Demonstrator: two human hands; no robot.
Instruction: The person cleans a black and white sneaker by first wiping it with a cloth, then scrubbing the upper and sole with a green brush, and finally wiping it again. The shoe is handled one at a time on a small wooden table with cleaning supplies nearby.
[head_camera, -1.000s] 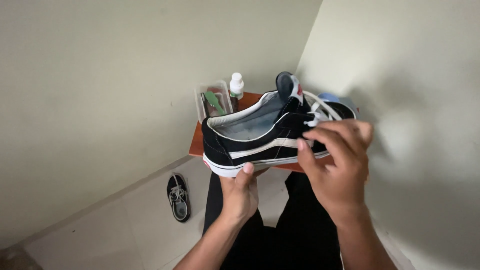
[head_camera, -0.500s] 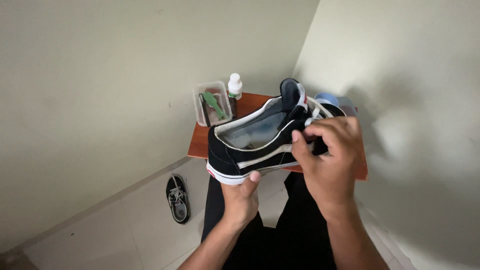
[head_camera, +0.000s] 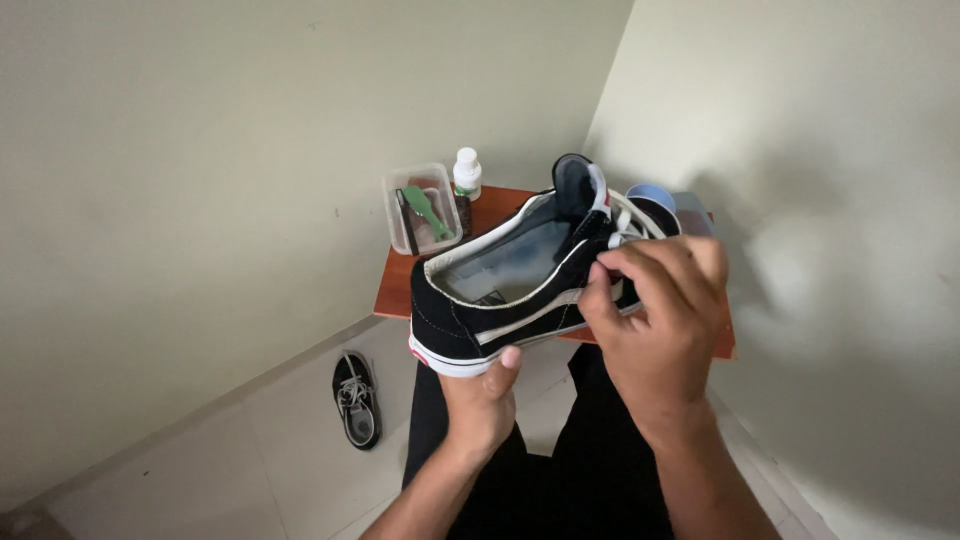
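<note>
Two hands are on one black shoe (head_camera: 520, 290), held up in front of the tabletop (head_camera: 400, 290). My left hand (head_camera: 480, 405) cups the heel from below, fingers closed on the sole and thumb pressed to the white edge. My right hand (head_camera: 655, 320) sits at the front of the shoe, fingers pinched shut on the white laces (head_camera: 630, 222) near the tongue. Behind the shoe, on the tabletop, stand a clear box (head_camera: 422, 207) with a green tool inside and a small white bottle (head_camera: 466, 173) just beside it. Left of the shoe and below it, a second shoe (head_camera: 357, 400) lies on the floor (head_camera: 200, 470). I judge the lace work to be the step in hand. Any further pull calls for a steady heel grip, so the shoe does not twist.
</note>
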